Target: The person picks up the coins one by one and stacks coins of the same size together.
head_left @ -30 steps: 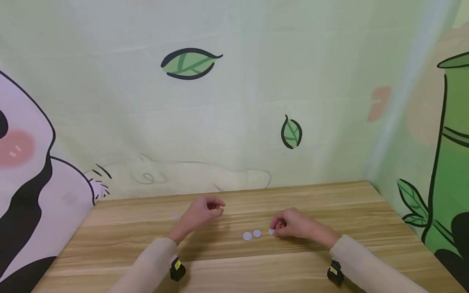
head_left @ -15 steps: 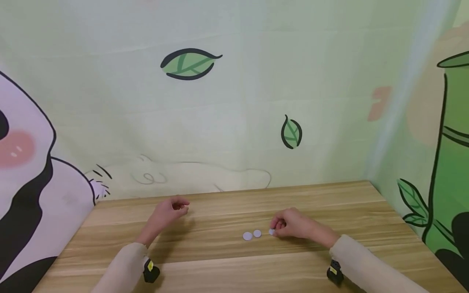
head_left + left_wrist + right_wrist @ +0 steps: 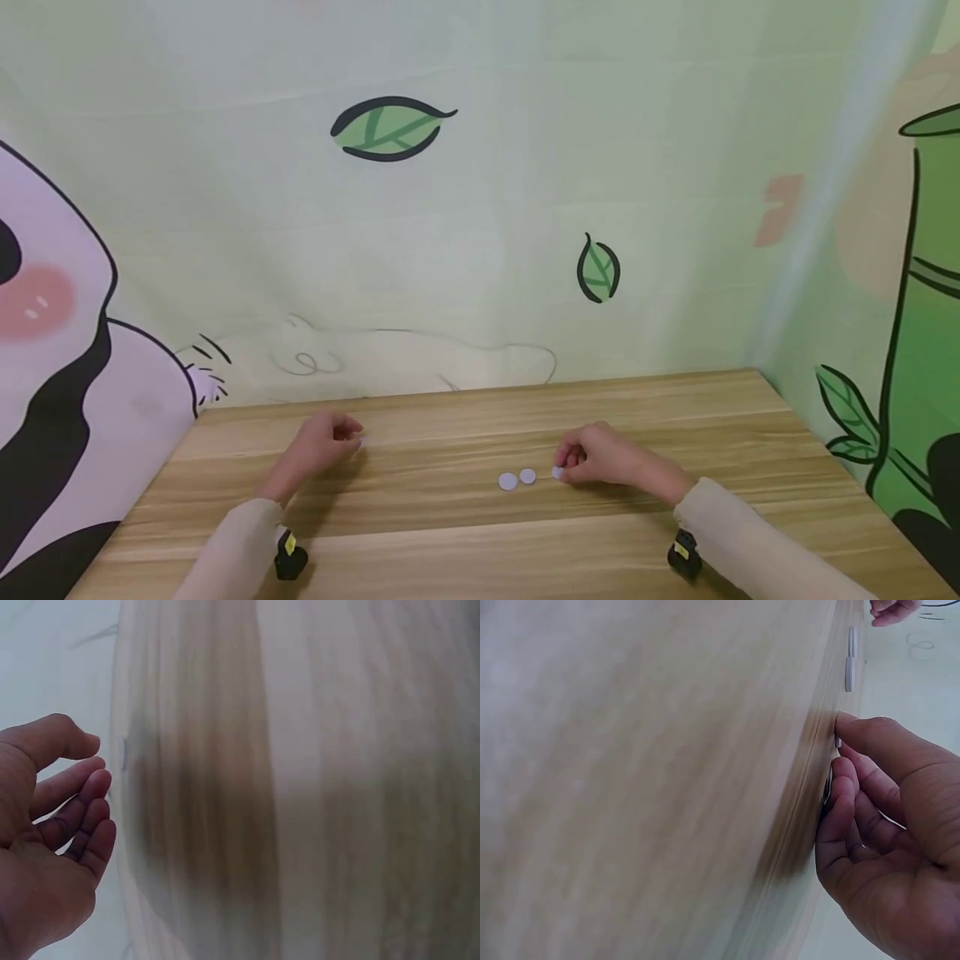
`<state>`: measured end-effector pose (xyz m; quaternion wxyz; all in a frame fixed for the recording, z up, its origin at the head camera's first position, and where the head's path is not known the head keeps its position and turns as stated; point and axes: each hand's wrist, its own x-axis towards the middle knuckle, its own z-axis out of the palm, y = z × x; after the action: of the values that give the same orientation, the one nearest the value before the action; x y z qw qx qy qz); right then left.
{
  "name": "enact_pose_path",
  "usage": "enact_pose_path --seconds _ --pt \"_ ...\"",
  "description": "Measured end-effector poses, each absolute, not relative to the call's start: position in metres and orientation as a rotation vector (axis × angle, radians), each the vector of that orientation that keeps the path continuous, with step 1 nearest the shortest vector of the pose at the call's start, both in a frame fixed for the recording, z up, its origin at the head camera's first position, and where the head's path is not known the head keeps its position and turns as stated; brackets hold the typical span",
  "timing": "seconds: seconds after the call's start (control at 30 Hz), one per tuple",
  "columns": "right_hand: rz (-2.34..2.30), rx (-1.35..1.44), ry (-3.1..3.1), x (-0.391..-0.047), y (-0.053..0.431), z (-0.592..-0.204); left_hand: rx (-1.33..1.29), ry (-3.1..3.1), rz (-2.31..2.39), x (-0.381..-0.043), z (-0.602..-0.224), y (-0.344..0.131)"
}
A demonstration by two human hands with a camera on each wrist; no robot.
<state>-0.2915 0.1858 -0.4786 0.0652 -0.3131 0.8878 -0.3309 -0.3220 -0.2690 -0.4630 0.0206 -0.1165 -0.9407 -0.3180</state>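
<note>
In the head view, two flat white discs lie side by side on the wooden table: a larger one [image 3: 507, 482] and a slightly smaller one [image 3: 528, 476]. To their right, my right hand [image 3: 600, 454] pinches a small white disc [image 3: 557, 472] between thumb and forefinger at the tabletop; its edge [image 3: 838, 742] shows in the right wrist view. Far left, my left hand [image 3: 318, 442] hovers with loosely curled fingers beside another white disc [image 3: 363, 442], partly hidden by the fingertips. The left wrist view shows that disc [image 3: 124, 754] just beyond the fingertips, apparently untouched.
The wooden table [image 3: 420, 558] ends at the back against a printed cloth backdrop [image 3: 480, 250] with leaves and a panda. A small black device [image 3: 291, 557] is strapped to the left wrist, and a similar black device [image 3: 684, 555] to the right.
My left hand has moved left across the table, and then lowered to the far-left disc. The right hand stays in place with its small disc.
</note>
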Motion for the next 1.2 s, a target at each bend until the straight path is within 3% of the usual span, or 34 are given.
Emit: enact_pose_path --seconds 1.2 --pt "-1.043 -0.907 2.665 -0.291 0.187 -0.479 -0.226 -2.906 -1.075 -0.329 -0.48 -0.276"
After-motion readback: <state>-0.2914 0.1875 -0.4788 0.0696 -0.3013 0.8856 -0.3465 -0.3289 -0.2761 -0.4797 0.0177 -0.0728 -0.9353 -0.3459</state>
